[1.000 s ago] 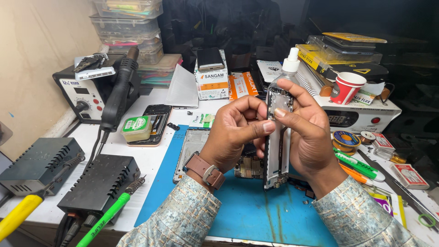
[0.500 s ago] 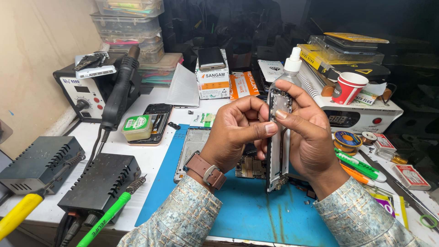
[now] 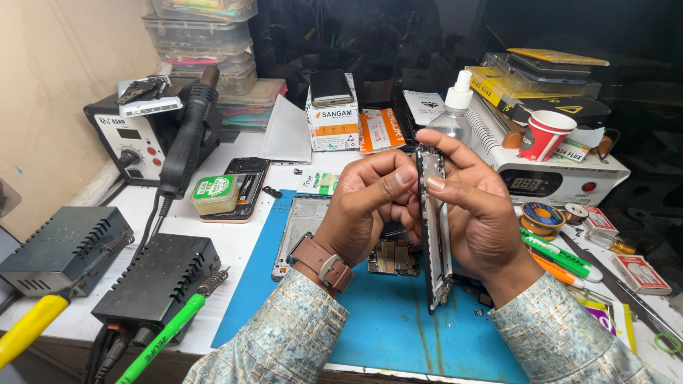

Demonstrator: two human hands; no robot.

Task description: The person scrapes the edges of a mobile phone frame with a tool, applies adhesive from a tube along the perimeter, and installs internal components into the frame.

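Both hands are holding a phone frame (image 3: 435, 235) upright and edge-on above the blue mat (image 3: 384, 334). The left hand (image 3: 370, 206) is pinching its upper edge between thumb and fingers, while the right hand (image 3: 480, 217) is wrapping around its side, fingertips pressing near the top. A small circuit board (image 3: 393, 257) is lying on the mat just below the hands
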